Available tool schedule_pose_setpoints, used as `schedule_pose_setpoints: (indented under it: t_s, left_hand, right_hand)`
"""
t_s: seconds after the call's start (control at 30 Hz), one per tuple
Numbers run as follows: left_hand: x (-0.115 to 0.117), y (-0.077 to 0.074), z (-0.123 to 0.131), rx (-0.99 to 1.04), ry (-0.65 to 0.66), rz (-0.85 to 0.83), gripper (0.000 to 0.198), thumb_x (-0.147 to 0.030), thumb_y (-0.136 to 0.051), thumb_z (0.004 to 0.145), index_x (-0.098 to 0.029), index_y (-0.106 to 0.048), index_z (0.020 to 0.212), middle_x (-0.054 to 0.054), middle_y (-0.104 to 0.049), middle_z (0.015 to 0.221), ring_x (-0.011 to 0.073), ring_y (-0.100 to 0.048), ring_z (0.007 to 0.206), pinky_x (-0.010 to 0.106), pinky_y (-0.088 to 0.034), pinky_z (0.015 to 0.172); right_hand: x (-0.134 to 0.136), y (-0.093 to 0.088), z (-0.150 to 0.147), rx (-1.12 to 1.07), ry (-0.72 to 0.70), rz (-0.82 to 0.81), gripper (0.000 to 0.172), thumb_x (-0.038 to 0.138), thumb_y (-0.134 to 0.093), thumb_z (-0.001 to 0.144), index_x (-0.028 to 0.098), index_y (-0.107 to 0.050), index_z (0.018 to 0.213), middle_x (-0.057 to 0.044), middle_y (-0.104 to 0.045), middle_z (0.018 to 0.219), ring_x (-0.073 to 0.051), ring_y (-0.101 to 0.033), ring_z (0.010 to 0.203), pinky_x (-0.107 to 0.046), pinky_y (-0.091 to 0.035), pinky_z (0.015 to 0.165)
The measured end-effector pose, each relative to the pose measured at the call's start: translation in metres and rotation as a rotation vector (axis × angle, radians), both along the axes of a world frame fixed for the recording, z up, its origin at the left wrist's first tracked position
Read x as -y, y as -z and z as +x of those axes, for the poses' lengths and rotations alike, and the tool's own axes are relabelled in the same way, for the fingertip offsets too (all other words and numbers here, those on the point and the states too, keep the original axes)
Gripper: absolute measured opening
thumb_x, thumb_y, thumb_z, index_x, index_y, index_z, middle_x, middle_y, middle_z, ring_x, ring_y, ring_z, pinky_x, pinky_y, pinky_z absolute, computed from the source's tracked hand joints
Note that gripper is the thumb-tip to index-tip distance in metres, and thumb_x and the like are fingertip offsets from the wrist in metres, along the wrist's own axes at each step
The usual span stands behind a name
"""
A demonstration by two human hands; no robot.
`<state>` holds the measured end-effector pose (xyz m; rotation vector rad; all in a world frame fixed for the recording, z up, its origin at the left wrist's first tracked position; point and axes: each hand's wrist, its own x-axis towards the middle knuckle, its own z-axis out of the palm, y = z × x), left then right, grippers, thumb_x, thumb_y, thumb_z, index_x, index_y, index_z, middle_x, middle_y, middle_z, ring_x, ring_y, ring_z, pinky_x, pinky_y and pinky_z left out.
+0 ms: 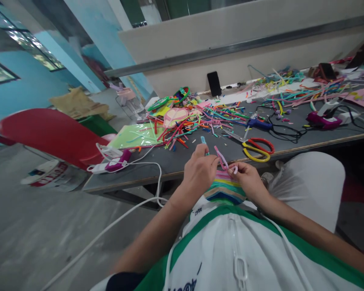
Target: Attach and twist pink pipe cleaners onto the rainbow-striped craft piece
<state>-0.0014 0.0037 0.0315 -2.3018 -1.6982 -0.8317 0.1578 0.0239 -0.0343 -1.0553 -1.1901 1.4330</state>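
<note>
Head view. My left hand (199, 166) is curled round a light-blue stick (203, 140), its upper end poking out above my fingers; whether the fingertips also grip the pink strip (221, 156), I cannot tell. My right hand (249, 178) pinches that strip near its lower, curled end. Strip sits between both hands, above a striped piece (225, 190) at my lap. Red-and-yellow-handled scissors (256, 149) lie partly open on the grey table (197, 155), near a blue glue gun (260, 124).

Blue wall (27, 89) w/ windows (33, 46), grey flr (57, 226), red chair (48, 131) nr tbl (172, 161)
</note>
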Motion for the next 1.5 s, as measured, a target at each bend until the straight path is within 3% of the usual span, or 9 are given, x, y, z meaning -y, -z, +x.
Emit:
schedule_pose_setpoints:
  t_s: [0.17,0.4,0.6,0.83,1.0,1.23,1.5]
  left_hand:
    - [-0.002,-0.002,0.011,-0.008,-0.126,0.0,0.031,-0.033,-0.052,0.087,-0.017,-0.07,0.068,0.01,-0.049,0.099,0.0198,-0.053,0.089,0.032,-0.046,0.08]
    - [-0.008,0.009,0.014,0.198,-0.08,0.024,0.01,-0.025,-0.066,0.076,-0.019,-0.074,0.078,0.006,-0.048,0.086,0.0207,-0.052,0.092,0.032,-0.045,0.085]
    - [-0.006,0.006,0.013,0.112,-0.101,0.019,0.021,-0.032,-0.06,0.082,-0.017,-0.074,0.087,0.008,-0.047,0.088,0.0234,-0.051,0.096,0.037,-0.044,0.088]
    - [-0.012,0.011,0.014,0.326,-0.062,-0.101,0.005,-0.017,-0.07,0.068,-0.018,-0.072,0.073,0.004,-0.047,0.086,0.0192,-0.053,0.09,0.033,-0.046,0.086]
    - [-0.014,0.012,0.015,0.432,-0.013,-0.1,0.006,-0.013,-0.069,0.069,-0.018,-0.071,0.071,0.003,-0.049,0.086,0.0168,-0.054,0.087,0.03,-0.046,0.082]
    - [-0.017,0.013,0.018,0.418,0.047,-0.071,0.004,-0.014,-0.067,0.072,-0.018,-0.067,0.071,0.002,-0.053,0.083,0.0149,-0.055,0.083,0.027,-0.045,0.078]
    - [-0.014,0.008,0.015,0.268,0.007,-0.018,0.013,-0.018,-0.06,0.08,-0.018,-0.056,0.068,0.002,-0.054,0.075,0.016,-0.054,0.08,0.029,-0.044,0.078]
  right_hand:
    - [0.004,-0.004,-0.001,-0.025,-0.006,-0.014,0.024,0.037,-0.072,0.062,0.016,-0.067,0.073,0.001,-0.059,0.062,-0.01,-0.046,0.056,-0.024,-0.035,0.054]
    - [0.004,-0.003,0.0,-0.036,-0.012,-0.024,0.021,0.033,-0.072,0.061,0.016,-0.067,0.073,0.001,-0.061,0.064,-0.011,-0.049,0.058,-0.024,-0.038,0.056]
    - [0.003,0.001,0.0,-0.021,-0.016,-0.005,0.019,0.032,-0.071,0.063,0.017,-0.068,0.073,0.0,-0.063,0.065,-0.012,-0.051,0.059,-0.025,-0.039,0.058]
    - [0.002,0.001,0.001,-0.022,-0.003,-0.017,0.018,0.032,-0.072,0.06,0.018,-0.068,0.071,0.0,-0.064,0.065,-0.013,-0.053,0.059,-0.026,-0.04,0.058]
    - [0.002,-0.003,0.001,0.002,0.0,-0.014,0.018,0.032,-0.072,0.059,0.018,-0.068,0.07,0.0,-0.064,0.064,-0.012,-0.051,0.056,-0.025,-0.04,0.056]
    - [-0.003,0.002,0.003,0.012,-0.015,-0.005,0.021,0.034,-0.073,0.059,0.017,-0.068,0.07,0.0,-0.063,0.062,-0.012,-0.05,0.055,-0.025,-0.038,0.054]
    - [-0.004,0.0,0.005,0.019,-0.043,0.013,0.02,0.034,-0.073,0.06,0.017,-0.068,0.07,0.001,-0.062,0.061,-0.012,-0.049,0.055,-0.024,-0.038,0.054]
